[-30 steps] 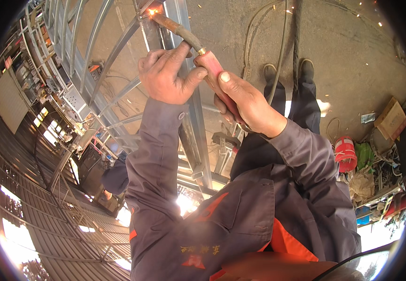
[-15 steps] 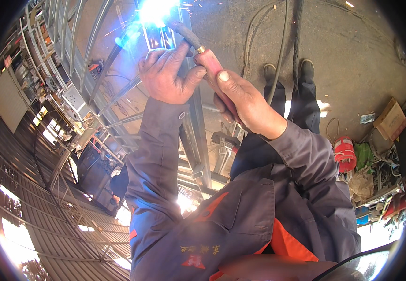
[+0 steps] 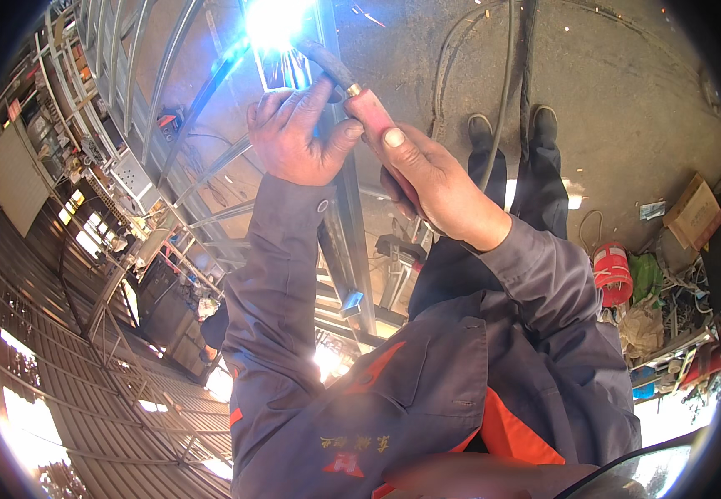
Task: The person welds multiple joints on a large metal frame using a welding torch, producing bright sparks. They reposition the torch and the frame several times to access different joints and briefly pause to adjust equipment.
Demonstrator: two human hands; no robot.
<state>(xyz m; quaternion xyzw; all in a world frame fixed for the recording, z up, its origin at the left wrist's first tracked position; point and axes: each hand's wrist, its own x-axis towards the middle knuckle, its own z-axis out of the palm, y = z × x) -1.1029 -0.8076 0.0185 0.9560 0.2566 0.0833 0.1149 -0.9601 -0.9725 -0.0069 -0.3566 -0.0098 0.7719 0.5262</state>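
My right hand (image 3: 452,185) is wrapped round the red handle of a welding torch (image 3: 374,116), thumb along its top. The torch's dark bent neck (image 3: 327,62) runs up and left to a blinding blue-white arc (image 3: 277,21), which hides the tip and the weld spot. My left hand (image 3: 298,133) lies just below the arc, its fingers curled at a shiny steel piece (image 3: 295,73); the fingertips are partly hidden. Its index finger is close to the torch neck, and its thumb reaches to the handle. A long steel beam (image 3: 348,224) passes beneath my hands.
Curved metal bars (image 3: 131,75) of a frame stand at the left. Cables (image 3: 506,91) cross the concrete floor (image 3: 626,83) by a pair of dark shoes (image 3: 545,123). On the right are a red canister (image 3: 611,274) and a cardboard box (image 3: 693,212). Another person's dark clothing (image 3: 214,328) shows at lower left.
The arc still burns and its glow and sparks have shifted slightly. Both hands and the torch stay nearly in place. At lower left, the other person has moved a little.
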